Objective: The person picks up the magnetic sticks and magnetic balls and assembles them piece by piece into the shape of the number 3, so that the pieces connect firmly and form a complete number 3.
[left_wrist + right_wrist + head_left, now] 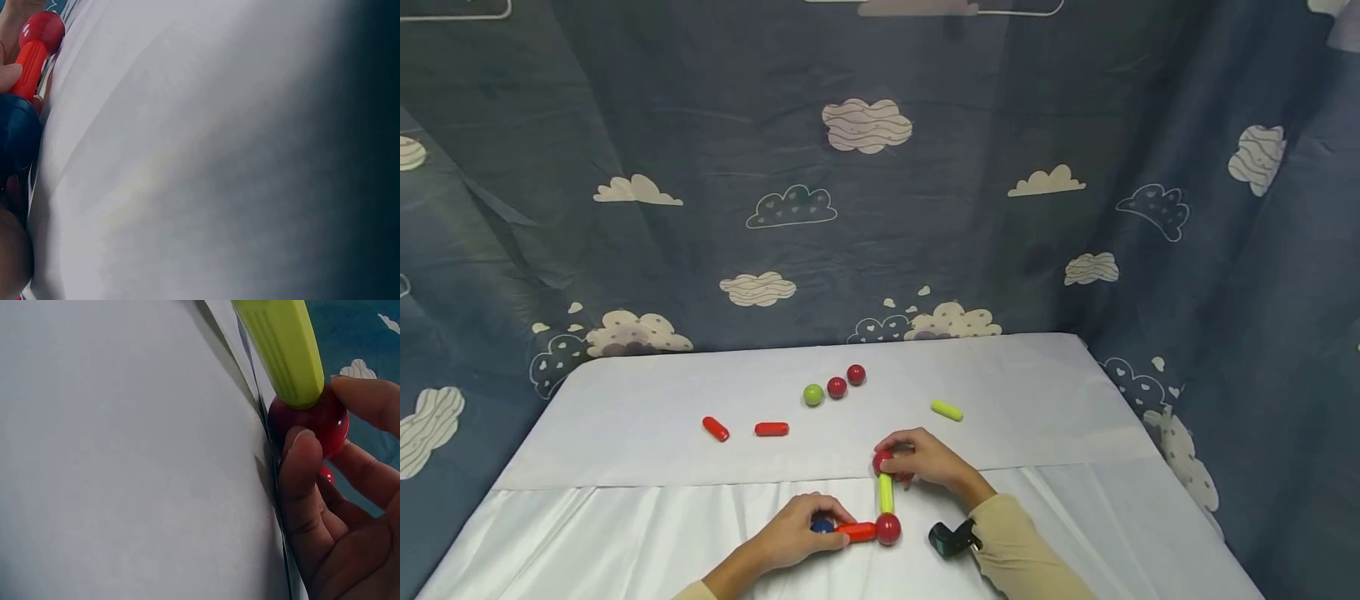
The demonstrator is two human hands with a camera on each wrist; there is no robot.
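My left hand [801,532] grips a red rod [862,532], with the thumb along its near side. A blue ball [822,526] sits at the rod's left end, partly covered by the fingers. At the rod's right end is a red ball [888,529], and from it a yellow-green rod [886,493] runs away from me. Another red ball [880,463] caps that rod's far end. My right hand [927,457] pinches this far ball between thumb and fingers. In the right wrist view, the yellow-green rod [284,353] meets the pinched ball [319,422].
Farther back on the white-covered table [1037,392] lie two red rods, one at the left [716,428] and another [772,429] beside it. A green ball [813,395], two red balls [846,381] and a loose yellow-green rod [947,410] lie there too. A dark cloud-patterned curtain [940,242] hangs behind.
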